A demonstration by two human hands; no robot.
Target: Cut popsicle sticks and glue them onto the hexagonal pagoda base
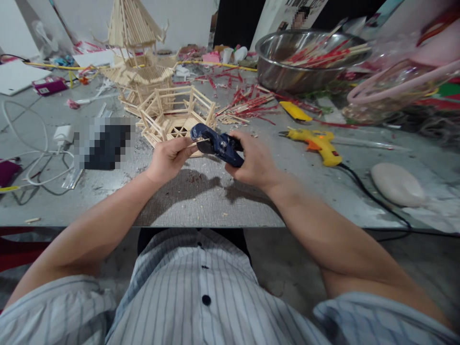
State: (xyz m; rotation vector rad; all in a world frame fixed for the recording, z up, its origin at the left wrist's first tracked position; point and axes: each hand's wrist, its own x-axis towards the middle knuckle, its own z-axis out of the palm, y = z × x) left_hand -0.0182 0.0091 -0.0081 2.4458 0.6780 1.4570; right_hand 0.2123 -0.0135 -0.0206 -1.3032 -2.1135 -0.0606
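My right hand (253, 160) is wrapped round the handles of a dark blue cutter (223, 145), its jaws pointing left. Between the fingertips of my left hand (168, 159) is a thin wooden stick (197, 145), whose end reaches the cutter's jaws. Right behind both hands stands a model of pale sticks, with a railed platform (190, 106) at the front and a pointed tower roof (131, 24) behind it on the left. The cutter and my left hand hide part of the platform's front edge.
Right of my hands lie a yellow glue gun (316, 143) with a black cord and a pale oval object (397, 184). A steel bowl (309, 72) of sticks stands behind. Red-tipped sticks (247, 105) are scattered mid-table. At left are a white charger (63, 135) and cables.
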